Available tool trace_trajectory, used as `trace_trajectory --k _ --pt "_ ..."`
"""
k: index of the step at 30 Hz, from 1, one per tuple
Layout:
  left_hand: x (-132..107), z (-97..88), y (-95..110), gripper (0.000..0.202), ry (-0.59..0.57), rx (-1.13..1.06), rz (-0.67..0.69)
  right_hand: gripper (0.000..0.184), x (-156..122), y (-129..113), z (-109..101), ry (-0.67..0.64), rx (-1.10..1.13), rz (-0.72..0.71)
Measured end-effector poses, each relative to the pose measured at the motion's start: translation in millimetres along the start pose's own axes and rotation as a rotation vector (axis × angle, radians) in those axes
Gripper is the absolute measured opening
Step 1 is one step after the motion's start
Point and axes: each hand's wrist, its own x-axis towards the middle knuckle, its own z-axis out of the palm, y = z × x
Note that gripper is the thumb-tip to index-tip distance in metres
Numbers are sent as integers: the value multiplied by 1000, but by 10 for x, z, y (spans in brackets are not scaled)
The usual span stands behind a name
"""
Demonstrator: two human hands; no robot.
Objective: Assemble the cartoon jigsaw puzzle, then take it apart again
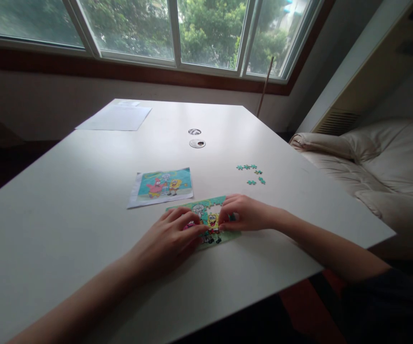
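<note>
A partly assembled jigsaw puzzle (211,237) with cartoon figures lies near the front of the white table, with a gap in its upper part. My left hand (178,231) is bent over the puzzle's left side, its fingertips closed on the surface beside the yellow figure. From the other side, my right hand (244,212) has its thumb and fingers drawn together at the yellow figure's right edge. Whether a single piece is between those fingertips is hidden. Loose puzzle pieces (251,182), several of them teal, lie beyond my right hand. A printed reference picture (165,184) rests just behind the puzzle.
Two small round flat items (197,143) sit farther back on the white table (84,191). Paper sheets (116,118) lie at its far left corner. A cream sofa (389,157) stands to the right, and a window (210,33) is beyond the table.
</note>
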Motion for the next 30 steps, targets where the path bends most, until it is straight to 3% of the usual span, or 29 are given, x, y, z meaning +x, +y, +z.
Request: trace_trajectory --k 30 --pt "28 19 43 27 -19 84 26 5 12 -19 -5 -9 -78 -44"
